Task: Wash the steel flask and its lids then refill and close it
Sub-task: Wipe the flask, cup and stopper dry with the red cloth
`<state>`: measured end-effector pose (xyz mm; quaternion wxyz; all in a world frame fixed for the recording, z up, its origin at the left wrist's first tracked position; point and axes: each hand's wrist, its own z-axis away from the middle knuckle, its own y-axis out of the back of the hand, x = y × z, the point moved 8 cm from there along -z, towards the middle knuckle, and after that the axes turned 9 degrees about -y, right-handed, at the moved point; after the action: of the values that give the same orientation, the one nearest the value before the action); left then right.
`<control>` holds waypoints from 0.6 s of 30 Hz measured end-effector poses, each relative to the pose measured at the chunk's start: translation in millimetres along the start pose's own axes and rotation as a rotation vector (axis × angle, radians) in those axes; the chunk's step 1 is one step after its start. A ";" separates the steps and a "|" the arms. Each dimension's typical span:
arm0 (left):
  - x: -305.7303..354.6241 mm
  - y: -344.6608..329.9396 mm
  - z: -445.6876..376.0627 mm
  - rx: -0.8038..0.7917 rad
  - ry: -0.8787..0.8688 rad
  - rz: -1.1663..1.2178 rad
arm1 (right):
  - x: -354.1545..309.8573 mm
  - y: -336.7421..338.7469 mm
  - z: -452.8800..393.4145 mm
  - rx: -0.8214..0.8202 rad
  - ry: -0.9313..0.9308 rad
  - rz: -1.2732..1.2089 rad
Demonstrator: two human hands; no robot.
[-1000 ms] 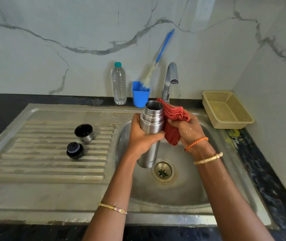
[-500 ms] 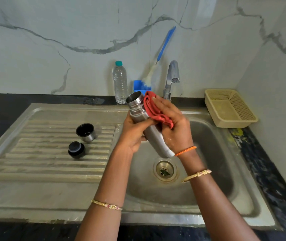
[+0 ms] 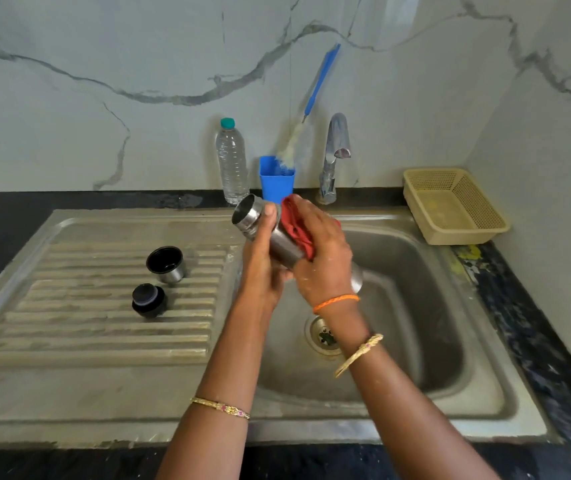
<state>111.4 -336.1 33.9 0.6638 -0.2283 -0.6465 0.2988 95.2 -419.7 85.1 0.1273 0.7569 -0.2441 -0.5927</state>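
The steel flask (image 3: 254, 216) is up over the sink (image 3: 415, 265), tilted hard, open mouth pointing up and to the left, base down toward the right. The left hand (image 3: 261, 268) grips it from underneath, fingers curled round the body and the thumb lying along the neck. The right hand (image 3: 322, 251) wraps over the top with a red cloth (image 3: 296, 226) clamped between palm and flask. Over on the ribbed draining board (image 3: 69, 313) sit both lids: the steel cup lid (image 3: 166, 263) mouth up, and just in front of it the black stopper (image 3: 148, 300), the two close but apart. At the back stand a water bottle (image 3: 232, 164), a blue cup (image 3: 276, 181) holding a bottle brush (image 3: 318, 84), the tap (image 3: 334, 150), and a cream basket (image 3: 450, 206) at the right.
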 end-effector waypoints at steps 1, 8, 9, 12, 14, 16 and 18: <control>-1.9 -5.7 2.9 -0.026 0.017 0.094 | -17.0 -5.7 6.6 0.007 0.019 0.007; 11.9 15.1 6.1 0.235 -0.085 0.279 | 8.7 -7.7 49.3 0.165 0.217 0.438; 19.4 21.4 3.4 0.280 -0.132 0.289 | 28.8 -2.8 51.8 0.166 0.187 0.480; 28.0 23.5 -3.1 0.275 -0.144 0.326 | 89.1 11.9 49.5 0.141 -0.011 0.256; 31.0 17.1 -2.2 0.265 -0.128 0.333 | 117.8 21.7 45.8 0.136 -0.288 -0.080; 27.1 11.4 -0.8 0.268 -0.105 0.284 | 134.0 31.7 47.5 0.186 -0.562 -0.183; 18.1 15.8 1.9 0.328 -0.078 0.211 | 150.9 35.6 49.8 0.278 -0.730 -0.280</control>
<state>107.7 -312.3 36.2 0.6314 -0.1719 -0.5871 0.4766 66.5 -523.6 -36.9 -0.1529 0.5330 -0.2458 -0.7951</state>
